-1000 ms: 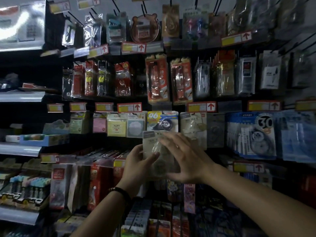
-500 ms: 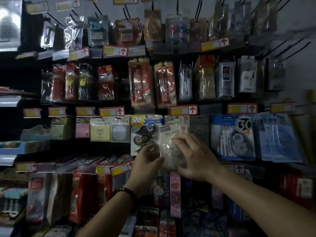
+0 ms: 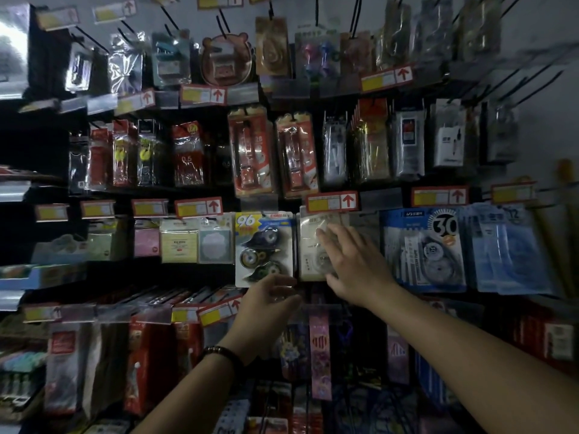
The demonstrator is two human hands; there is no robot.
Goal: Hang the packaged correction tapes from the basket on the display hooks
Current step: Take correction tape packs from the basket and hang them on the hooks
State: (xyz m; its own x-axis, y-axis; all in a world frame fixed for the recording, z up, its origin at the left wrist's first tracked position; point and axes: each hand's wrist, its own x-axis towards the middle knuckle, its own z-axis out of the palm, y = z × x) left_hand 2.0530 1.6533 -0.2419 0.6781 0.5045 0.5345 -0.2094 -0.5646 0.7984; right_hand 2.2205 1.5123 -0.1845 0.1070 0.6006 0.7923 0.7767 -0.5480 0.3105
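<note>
A pale, clear-fronted correction tape pack [image 3: 308,245] hangs flat in the middle display row, just under a red-and-yellow price tag [image 3: 332,202]. My right hand [image 3: 354,261] lies on its front with straight fingers spread over the upper right part. My left hand [image 3: 269,297] is lower and to the left, below the pack's bottom edge, with fingers loosely curved and nothing visible in them. A "96" pack [image 3: 264,249] with dark correction tapes hangs directly left. The hook itself is hidden behind the tag. The basket is out of view.
A blue "30" correction tape pack [image 3: 423,249] and more blue packs [image 3: 507,249] hang to the right. Rows of stationery on black hooks fill the wall above and below. Shelves [image 3: 18,192] jut out at the left. Bookmarks [image 3: 319,352] hang beneath my hands.
The pale pack went from between both hands up and right onto the display row. My left hand let go and dropped below it. My right hand now presses its front.
</note>
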